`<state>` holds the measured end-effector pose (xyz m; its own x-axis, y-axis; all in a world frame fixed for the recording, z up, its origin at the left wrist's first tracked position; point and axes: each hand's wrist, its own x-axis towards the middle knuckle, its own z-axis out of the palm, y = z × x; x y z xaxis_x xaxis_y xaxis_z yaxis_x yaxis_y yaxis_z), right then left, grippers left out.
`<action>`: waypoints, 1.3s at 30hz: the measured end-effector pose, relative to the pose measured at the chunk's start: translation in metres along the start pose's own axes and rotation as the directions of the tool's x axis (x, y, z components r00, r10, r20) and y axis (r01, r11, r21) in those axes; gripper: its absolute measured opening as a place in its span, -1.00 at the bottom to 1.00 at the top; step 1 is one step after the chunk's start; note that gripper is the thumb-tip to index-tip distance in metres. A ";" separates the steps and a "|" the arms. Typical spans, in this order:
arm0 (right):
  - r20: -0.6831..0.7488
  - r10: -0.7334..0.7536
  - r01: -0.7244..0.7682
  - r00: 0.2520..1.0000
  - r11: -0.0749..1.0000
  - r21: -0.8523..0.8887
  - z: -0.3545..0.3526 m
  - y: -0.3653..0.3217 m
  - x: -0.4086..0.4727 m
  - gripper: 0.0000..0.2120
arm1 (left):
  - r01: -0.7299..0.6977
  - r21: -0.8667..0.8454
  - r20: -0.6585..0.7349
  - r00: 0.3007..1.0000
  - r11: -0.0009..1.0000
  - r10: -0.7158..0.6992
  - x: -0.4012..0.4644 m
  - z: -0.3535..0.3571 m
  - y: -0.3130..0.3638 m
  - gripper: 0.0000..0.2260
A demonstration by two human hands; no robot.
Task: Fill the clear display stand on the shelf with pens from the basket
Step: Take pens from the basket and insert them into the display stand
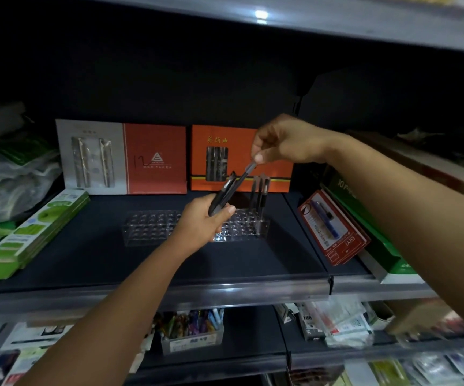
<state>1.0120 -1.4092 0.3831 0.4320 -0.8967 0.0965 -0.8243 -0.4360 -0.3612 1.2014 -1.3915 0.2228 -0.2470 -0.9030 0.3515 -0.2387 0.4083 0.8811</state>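
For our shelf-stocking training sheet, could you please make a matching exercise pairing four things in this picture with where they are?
Things:
1. bundle of pens
2. single pen
3. standing pens
4. orange box

Places:
A. upright in the right end of the clear display stand
B. pinched at its top end by the right hand
C. leaning against the back of the shelf
D. gripped in the left hand

Pairs: 1-D, 2-B, 3-A, 4-C
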 end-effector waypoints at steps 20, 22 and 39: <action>-0.166 0.047 -0.093 0.985 0.955 -0.281 -0.004 0.009 0.008 -0.93 | 0.002 0.149 -0.070 0.997 0.989 0.009 0.001 -0.009 -0.013 -0.76; -0.143 0.033 -0.076 0.989 0.951 -0.301 -0.002 0.010 0.010 -0.92 | -0.001 0.154 -0.069 0.998 0.988 0.012 0.001 -0.008 -0.013 -0.76; -0.067 -0.004 -0.021 0.998 0.928 -0.372 0.018 0.025 0.020 -0.88 | 0.022 0.105 -0.050 0.999 0.994 -0.017 0.003 -0.003 -0.020 -0.77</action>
<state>1.0066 -1.4366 0.3597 0.4096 -0.8981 0.1598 -0.9103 -0.4139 0.0075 1.2082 -1.4029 0.2073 -0.1962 -0.9152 0.3521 -0.3414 0.4004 0.8504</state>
